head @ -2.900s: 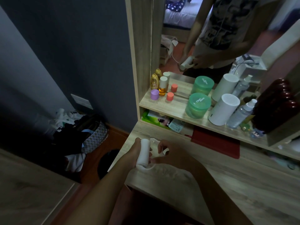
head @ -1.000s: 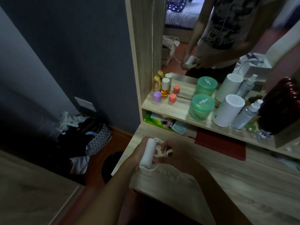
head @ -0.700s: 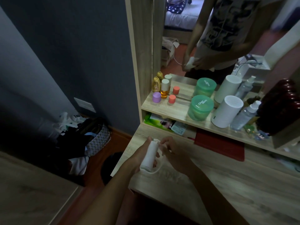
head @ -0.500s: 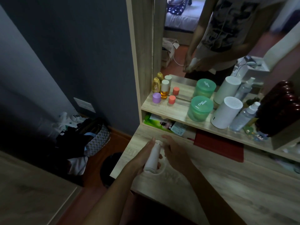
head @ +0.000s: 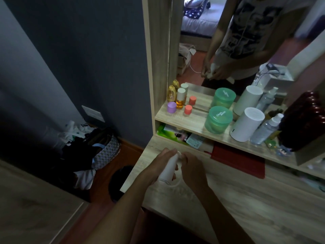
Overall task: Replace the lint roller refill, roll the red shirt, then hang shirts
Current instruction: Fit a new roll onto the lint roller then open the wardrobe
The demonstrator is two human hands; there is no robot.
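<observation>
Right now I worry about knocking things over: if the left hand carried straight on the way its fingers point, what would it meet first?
Probably the green packet in the opening under the shelf. The left hand grips the white lint roller, fingers aimed up the desk toward it. Depth is unclear.

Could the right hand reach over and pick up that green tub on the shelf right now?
Probably not at once. The right hand is busy at the top end of the white lint roller, which the left hand grips. The path to the green tub looks free once it lets go.
</observation>
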